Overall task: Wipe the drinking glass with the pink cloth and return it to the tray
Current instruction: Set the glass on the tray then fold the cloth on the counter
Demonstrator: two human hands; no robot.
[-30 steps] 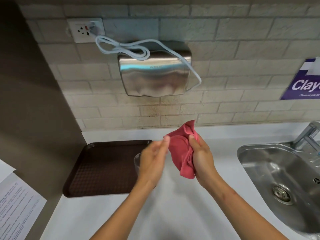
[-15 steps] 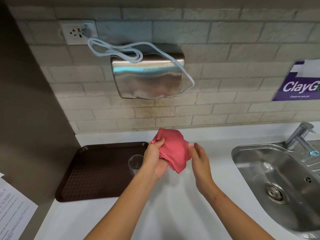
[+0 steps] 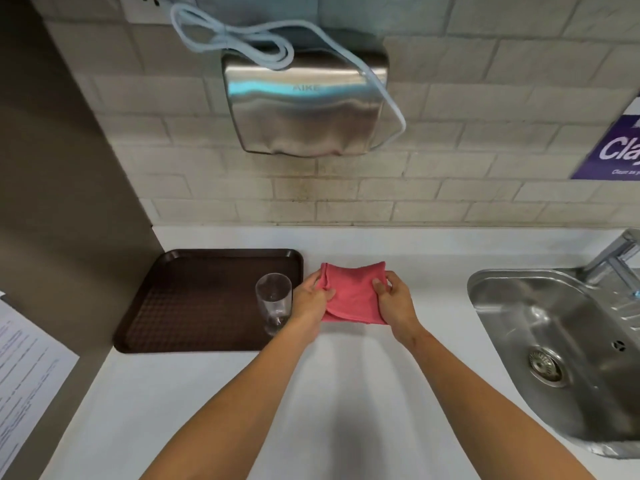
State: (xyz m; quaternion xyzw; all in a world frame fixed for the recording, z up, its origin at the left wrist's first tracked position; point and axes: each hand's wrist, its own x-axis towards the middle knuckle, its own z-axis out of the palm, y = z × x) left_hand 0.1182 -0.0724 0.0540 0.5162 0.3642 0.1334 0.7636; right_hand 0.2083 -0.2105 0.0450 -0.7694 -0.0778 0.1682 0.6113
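Observation:
A clear drinking glass (image 3: 273,301) stands upright on the dark brown tray (image 3: 194,299), near the tray's right edge. Just right of the tray, the pink cloth (image 3: 353,294) lies folded flat over the white counter. My left hand (image 3: 313,299) pinches the cloth's left edge and my right hand (image 3: 394,301) pinches its right edge. Neither hand touches the glass; my left hand is right beside it.
A steel sink (image 3: 561,348) with a tap (image 3: 613,258) fills the right side. A metal hand dryer (image 3: 306,102) with a white cable hangs on the tiled wall above. A brown panel (image 3: 62,202) bounds the left. Paper sheets (image 3: 20,372) hang at lower left.
The cloth was bunched and held up in the air; both hands have lowered it and spread it flat beside the tray. The glass stays on the tray.

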